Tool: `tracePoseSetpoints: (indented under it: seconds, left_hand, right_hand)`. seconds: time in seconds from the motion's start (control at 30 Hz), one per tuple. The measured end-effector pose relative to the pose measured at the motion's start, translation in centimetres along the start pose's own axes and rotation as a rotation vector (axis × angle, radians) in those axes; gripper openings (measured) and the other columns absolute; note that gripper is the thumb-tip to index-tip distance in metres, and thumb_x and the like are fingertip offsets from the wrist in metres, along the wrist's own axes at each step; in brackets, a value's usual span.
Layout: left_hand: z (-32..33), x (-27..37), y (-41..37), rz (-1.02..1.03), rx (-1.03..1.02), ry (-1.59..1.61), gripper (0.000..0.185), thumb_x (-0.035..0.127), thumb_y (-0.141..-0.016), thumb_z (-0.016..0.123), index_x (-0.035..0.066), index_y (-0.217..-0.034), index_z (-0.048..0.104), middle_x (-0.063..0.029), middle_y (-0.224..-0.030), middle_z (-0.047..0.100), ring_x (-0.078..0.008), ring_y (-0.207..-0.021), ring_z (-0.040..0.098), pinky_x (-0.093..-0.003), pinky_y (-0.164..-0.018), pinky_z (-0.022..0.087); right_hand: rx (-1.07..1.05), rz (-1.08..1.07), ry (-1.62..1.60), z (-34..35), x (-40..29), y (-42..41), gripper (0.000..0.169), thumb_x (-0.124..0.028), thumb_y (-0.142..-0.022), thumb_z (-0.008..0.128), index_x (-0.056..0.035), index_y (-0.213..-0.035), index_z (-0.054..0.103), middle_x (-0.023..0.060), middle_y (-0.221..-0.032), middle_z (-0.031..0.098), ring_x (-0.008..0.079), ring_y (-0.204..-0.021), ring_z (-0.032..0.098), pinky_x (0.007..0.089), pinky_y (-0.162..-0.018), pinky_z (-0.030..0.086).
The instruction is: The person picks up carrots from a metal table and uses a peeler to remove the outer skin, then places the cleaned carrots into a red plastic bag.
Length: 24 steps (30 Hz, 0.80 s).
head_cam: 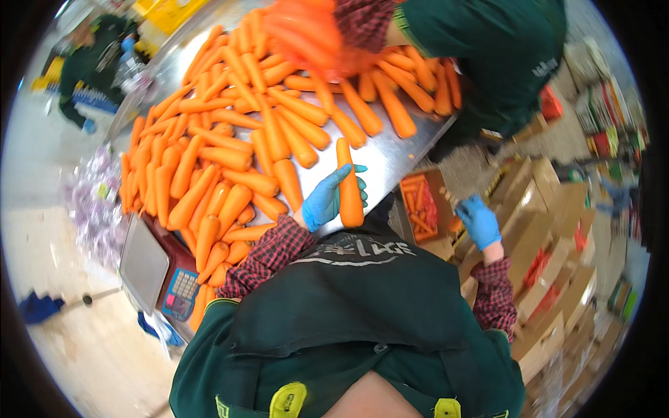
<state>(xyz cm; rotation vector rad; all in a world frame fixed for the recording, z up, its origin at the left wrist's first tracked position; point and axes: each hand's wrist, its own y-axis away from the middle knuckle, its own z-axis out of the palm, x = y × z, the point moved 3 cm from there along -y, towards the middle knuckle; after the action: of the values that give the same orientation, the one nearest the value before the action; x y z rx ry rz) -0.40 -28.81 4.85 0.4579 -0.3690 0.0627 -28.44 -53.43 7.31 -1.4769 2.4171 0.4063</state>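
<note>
My left hand (325,201), in a blue glove, holds one large orange carrot (349,188) nearly upright over the near edge of the metal table (376,162). Its fingers wrap around the carrot's middle. Off to the right, past the table edge, is my gloved right hand (479,223), fingers bent and pointing away from me. A small pale brown thing (448,196) shows at its fingertips; blur hides whether it is gripped. A large heap of loose carrots (225,141) spreads over the table ahead and to my left.
A co-worker's arm (444,26) reaches over the far side beside a blurred red mesh bag of carrots (308,36). A weighing scale (146,266) stands left. Carrots fill a cardboard box (444,230) below the table; more cardboard boxes (554,251) lie right. Another person (94,62) is far left.
</note>
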Motion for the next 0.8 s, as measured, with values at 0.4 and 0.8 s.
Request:
tracePoseSetpoints:
  seconds: [0.4,0.8]
  left_hand:
    - [-16.5,27.2,23.3,0.991,-0.105,0.006,0.046,0.045,-0.099,0.042,0.002,-0.108,0.056,-0.016,-0.104,0.063,-0.0302,-0.098,0.061,-0.0446,-0.093,0.048]
    - [-8.2,23.8,18.5,1.011,0.686,-0.875,0.036,0.027,-0.095,0.054,0.009,-0.126,0.054,-0.0089,-0.114,0.059,-0.0215,-0.103,0.058,-0.0331,-0.089,0.047]
  right_hand:
    - [0.193,-0.264,0.118,5.5,-7.7,-18.1,0.057,-0.017,-0.084,0.065,-0.0101,-0.137,0.045,0.0184,-0.139,0.046,0.0382,-0.117,0.053,0.0428,-0.092,0.049]
    - [-0.003,-0.087,0.263,4.2,-9.8,-19.1,0.055,-0.022,-0.085,0.065,-0.0139,-0.136,0.047,0.0159,-0.142,0.042,0.0376,-0.113,0.055,0.0446,-0.086,0.052]
